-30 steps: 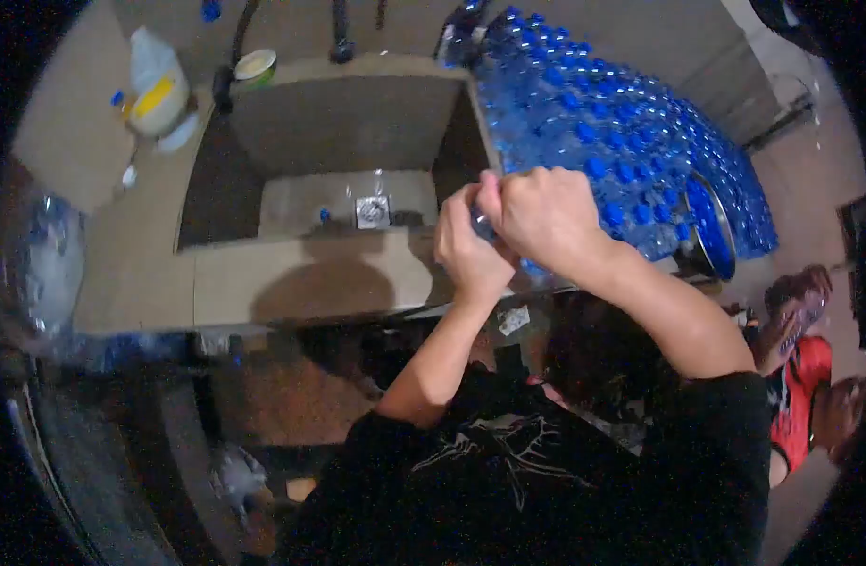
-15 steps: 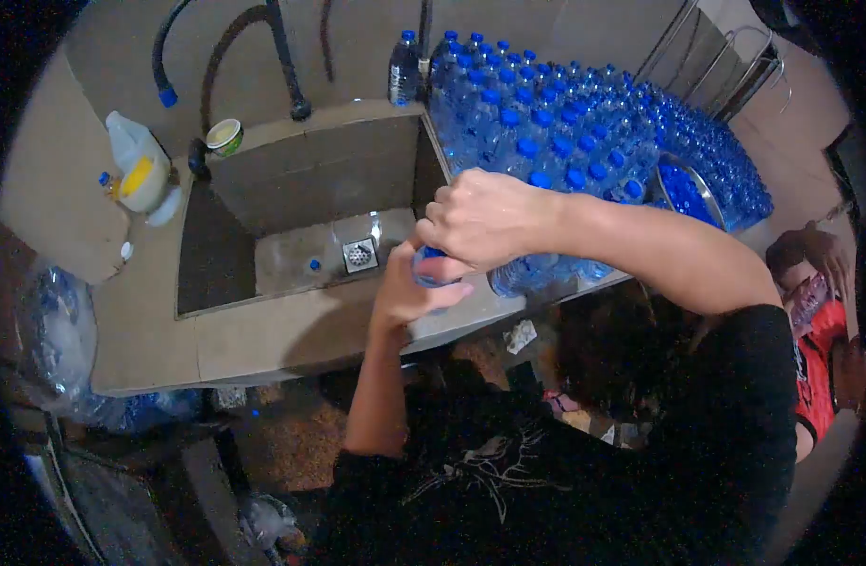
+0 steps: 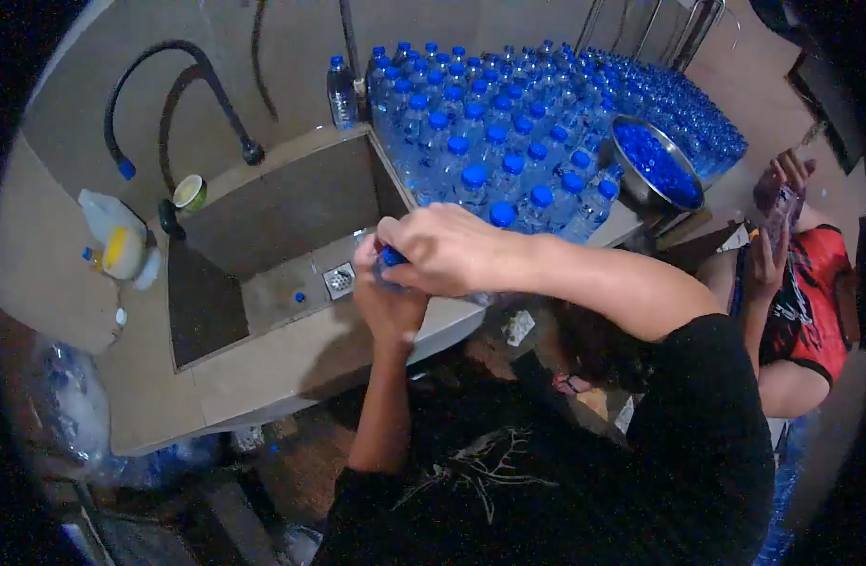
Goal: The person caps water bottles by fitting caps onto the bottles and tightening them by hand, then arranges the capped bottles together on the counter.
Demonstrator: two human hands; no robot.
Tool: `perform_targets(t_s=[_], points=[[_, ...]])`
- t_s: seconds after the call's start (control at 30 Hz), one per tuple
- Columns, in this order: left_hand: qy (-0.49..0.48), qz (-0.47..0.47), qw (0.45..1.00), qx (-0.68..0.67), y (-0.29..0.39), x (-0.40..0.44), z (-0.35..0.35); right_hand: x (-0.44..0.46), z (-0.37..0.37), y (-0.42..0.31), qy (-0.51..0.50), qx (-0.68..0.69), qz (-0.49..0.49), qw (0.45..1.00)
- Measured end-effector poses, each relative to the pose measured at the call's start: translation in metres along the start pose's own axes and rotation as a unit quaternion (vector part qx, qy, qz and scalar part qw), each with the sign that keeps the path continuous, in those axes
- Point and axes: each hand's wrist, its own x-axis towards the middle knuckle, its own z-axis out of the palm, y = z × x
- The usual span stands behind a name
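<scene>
Over the sink's front rim, my left hand point(image 3: 384, 307) is wrapped round a small clear plastic bottle, mostly hidden by my fingers. My right hand point(image 3: 447, 247) is closed at the bottle's top, thumb and fingers gripping its blue cap point(image 3: 391, 256). Just beyond, on the counter to the right, stand many clear bottles point(image 3: 474, 184) with blue caps, packed closely together. Below my hands to the left, a loose blue cap point(image 3: 300, 297) lies in the sink point(image 3: 282, 212) near the square drain point(image 3: 339, 280).
A metal bowl point(image 3: 638, 184) full of blue caps stands right of the bottles. A black faucet point(image 3: 216, 104) arches over the sink. A jug point(image 3: 108, 215) and a yellow-and-white tub point(image 3: 124, 253) sit left. At right, another person in red and black point(image 3: 820, 283) holds something clear.
My view has turned right, showing more of the bowl and the other person. My hands keep hold of the bottle and its cap, staying together over the sink's edge.
</scene>
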Motion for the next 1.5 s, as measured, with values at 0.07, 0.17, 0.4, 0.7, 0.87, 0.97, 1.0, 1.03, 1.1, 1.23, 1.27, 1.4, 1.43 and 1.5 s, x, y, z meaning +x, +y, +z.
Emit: perform_targets(t_s=[0.07,0.17,0.4,0.7,0.87,0.97,1.0,1.03,1.1,1.23,1.27,1.4,1.43,1.5], points=[[-0.007,0.058,0.998,-0.011,0.017,-0.008,-0.005,0.002,-0.018,0.008,-0.033,0.034,0.065,0.997],[0.029,0.025,0.995,-0.091,0.007,-0.034,-0.028,0.01,-0.084,0.045,0.056,-0.055,0.057,0.995],[0.195,-0.135,0.971,0.046,0.007,-0.107,-0.122,0.009,-0.273,0.163,0.365,0.011,0.115,0.924],[0.327,-0.143,0.884,0.301,0.075,-0.184,-0.077,0.092,-0.26,0.427,0.42,-0.223,0.106,0.873],[0.295,-0.217,0.867,0.337,0.135,-0.177,-0.033,0.125,-0.218,0.477,0.243,-0.167,0.174,0.94],[0.241,-0.213,0.839,0.438,0.172,-0.144,-0.018,0.144,-0.21,0.482,0.196,-0.148,0.183,0.952],[0.222,-0.18,0.853,0.436,0.175,-0.135,-0.02,0.15,-0.206,0.483,0.184,-0.144,0.185,0.955],[0.202,-0.146,0.867,0.431,0.179,-0.119,-0.017,0.154,-0.206,0.48,0.145,-0.145,0.186,0.961],[0.208,-0.17,0.874,0.405,0.19,-0.088,0.004,0.159,-0.204,0.477,0.065,-0.148,0.194,0.968],[0.055,-0.06,0.88,0.467,0.202,-0.008,0.041,0.172,-0.15,0.521,0.031,-0.226,0.126,0.966],[0.01,-0.033,0.878,0.478,0.205,0.015,0.051,0.165,-0.141,0.519,0.019,-0.221,0.126,0.967],[-0.135,0.036,0.883,0.448,0.207,0.12,0.102,0.144,-0.125,0.523,-0.06,-0.219,0.12,0.967],[-0.154,0.035,0.883,0.441,0.199,0.147,0.117,0.129,-0.135,0.521,-0.02,-0.208,0.102,0.972],[-0.192,0.031,0.891,0.411,0.182,0.198,0.155,0.084,-0.166,0.495,0.055,-0.187,0.059,0.979]])
